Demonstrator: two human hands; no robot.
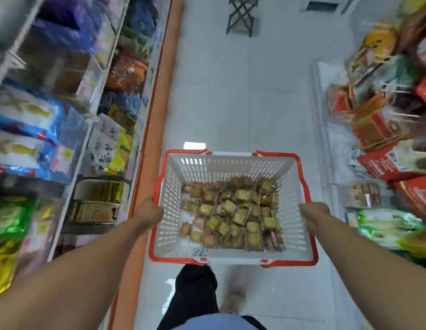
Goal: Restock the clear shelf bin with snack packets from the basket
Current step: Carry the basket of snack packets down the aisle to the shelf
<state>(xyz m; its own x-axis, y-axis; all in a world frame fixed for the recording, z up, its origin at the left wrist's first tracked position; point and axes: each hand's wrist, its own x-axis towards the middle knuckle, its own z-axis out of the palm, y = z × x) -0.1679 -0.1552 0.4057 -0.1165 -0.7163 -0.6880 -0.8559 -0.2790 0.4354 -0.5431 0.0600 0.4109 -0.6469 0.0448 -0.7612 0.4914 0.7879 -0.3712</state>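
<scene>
White slatted basket point(174, 198) with red rim handles, held out in front over a pale tiled floor point(231, 91). Left hand point(149, 211) grips the basket's left rim, fingers curled over the red edge. Right hand point(313, 216) grips the right rim the same way, fingers wrapped round it. Basket level, both arms stretched forward.

Packets point(233, 214) lie loose in a heap on the basket bottom, mostly toward the right and near side; clear wrappers, yellow and orange labels, print too small to read. Far-left part of the bottom bare.

Left side: shelves point(93, 110) full of bagged goods, blue, green, yellow, blurred by motion, orange base strip along the floor. Right side: low white display point(326, 129) piled with red and orange boxes and green bags, also blurred. Clear bin can't be picked out for sure in the blur.

Dark folding stool point(241, 14) stands far down the aisle. Below the basket, a dark trouser leg point(195, 294) and a light shoe point(232, 303) on the tiles.
</scene>
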